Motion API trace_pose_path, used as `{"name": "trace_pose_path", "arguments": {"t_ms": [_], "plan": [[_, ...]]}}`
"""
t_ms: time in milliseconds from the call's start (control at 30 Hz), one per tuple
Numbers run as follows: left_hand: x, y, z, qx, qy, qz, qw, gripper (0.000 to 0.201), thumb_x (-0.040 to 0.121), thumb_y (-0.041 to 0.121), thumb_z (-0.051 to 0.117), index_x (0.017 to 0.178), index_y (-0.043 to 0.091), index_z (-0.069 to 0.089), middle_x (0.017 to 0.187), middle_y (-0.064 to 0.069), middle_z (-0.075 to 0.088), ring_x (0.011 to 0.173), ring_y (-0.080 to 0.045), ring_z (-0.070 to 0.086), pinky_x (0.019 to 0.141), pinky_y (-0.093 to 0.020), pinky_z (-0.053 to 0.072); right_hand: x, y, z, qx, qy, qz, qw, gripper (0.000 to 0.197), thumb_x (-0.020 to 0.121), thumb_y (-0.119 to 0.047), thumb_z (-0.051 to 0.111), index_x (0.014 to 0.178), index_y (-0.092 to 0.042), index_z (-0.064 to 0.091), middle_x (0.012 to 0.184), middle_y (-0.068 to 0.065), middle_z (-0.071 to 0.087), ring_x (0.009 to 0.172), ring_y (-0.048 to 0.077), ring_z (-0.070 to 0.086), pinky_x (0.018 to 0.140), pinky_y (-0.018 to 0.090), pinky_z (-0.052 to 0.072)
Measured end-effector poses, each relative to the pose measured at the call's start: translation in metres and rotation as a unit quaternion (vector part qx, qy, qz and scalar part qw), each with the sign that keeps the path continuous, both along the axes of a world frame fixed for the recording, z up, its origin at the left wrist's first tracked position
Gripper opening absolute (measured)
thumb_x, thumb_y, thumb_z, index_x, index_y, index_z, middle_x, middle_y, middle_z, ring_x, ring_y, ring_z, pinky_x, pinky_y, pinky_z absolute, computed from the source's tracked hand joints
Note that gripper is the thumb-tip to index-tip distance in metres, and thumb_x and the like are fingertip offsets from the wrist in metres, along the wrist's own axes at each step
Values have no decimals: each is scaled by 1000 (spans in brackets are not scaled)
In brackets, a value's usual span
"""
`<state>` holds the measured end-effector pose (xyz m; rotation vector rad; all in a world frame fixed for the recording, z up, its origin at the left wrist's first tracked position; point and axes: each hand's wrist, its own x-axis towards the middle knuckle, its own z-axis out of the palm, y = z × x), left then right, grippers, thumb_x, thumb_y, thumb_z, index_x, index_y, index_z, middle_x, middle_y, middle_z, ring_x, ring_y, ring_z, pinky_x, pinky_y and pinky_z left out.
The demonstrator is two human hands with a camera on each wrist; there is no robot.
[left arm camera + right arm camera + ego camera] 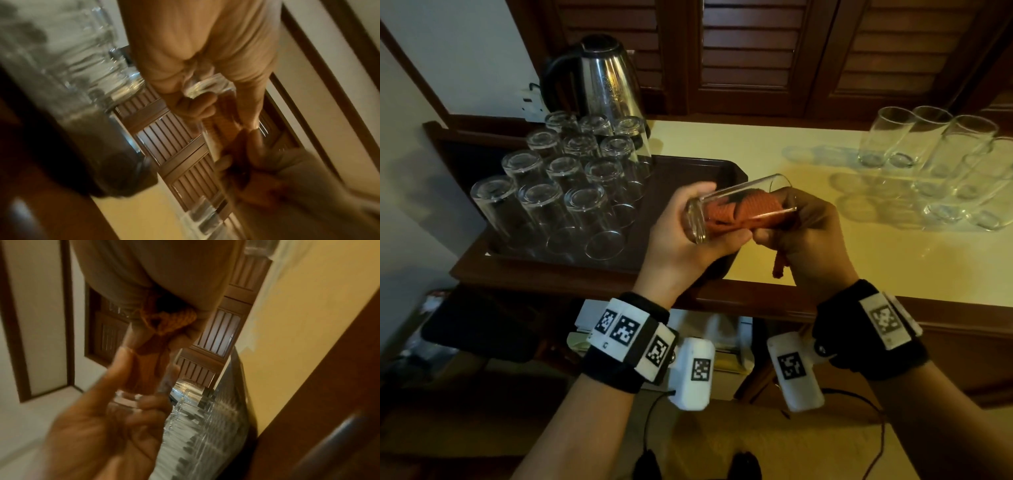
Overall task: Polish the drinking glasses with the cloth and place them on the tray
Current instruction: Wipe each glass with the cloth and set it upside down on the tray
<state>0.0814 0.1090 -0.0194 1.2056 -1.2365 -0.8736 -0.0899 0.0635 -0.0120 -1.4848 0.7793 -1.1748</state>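
left hand (681, 236): wraps base end of drinking glass (739, 209), fingers curled round it; holds it on its side, above right edge of tray (681, 164).
right hand (804, 236): fingers curled, pinching orange cloth (746, 209) at glass mouth; tail of cloth hangs below hand.
drinking glass: clear, tilted near horizontal, base toward left, open mouth toward right; off the surface, held between both hands.
cloth: stuffed inside glass, fills most of its length; in right wrist view, bunched knot of it sits at palm (170, 321).
tray: dark brown, left part of surface; right rim bare.
glasses on tray (558, 181): upside down, rows close together, about twelve; packed toward tray's left and back.
waiting glasses (941, 164): upright, mouth up, cluster at far right of surface, well apart from tray.
surface (722, 144): pale yellow top, dark wood edge.
kettle (599, 78): steel body, black handle and lid, behind tray, just beside back row of glasses.
shutters (756, 44): dark wood louvred panels behind surface.
wrist bands: black, with white marker blocks, on both wrists.
left wrist view: blurred; hand on glass base (207, 87) visible, little else sure.
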Motion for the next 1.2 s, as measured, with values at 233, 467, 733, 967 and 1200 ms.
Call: {"name": "trace_pose_path", "arguments": {"t_ms": [233,467,733,967,1200], "plan": [[5,4,3,4,67,4,998,57,67,26,90,117,16,64,94,4,71,64,-7,65,53,-16,50,0,4,1,-13,34,17,999,33,81,20,65,89,-13,65,66,-14,67,59,2,61,42,17,45],[5,7,5,89,60,-39,993,62,59,35,92,115,26,66,100,1,71,66,-7,64,56,-20,50,-5,5,-1,22,53,-6,998,26,83,14,67,84,-11,67,66,7,60,52,9,54,36,28,42],[5,8,1,-34,-89,-10,995,70,64,19,91,127,23,61,116,11,68,101,-3,68,86,-22,56,-5,0,0,35,53,33,997,7,83,-9,75,85,-14,69,68,9,60,54,17,48,45,32,39],[6,11,-5,161,193,-68,965,91,50,51,91,125,8,61,97,-17,69,50,-12,53,41,-16,39,1,-1,3,-56,82,27,995,13,84,7,71,93,-1,66,75,7,65,44,5,52,35,19,40],[16,13,-3,-72,-113,27,991,70,61,32,90,124,22,61,112,16,68,104,0,66,86,-19,54,3,1,3,8,52,81,995,19,88,9,65,90,-10,64,60,-11,61,53,5,50,39,15,40]]}}
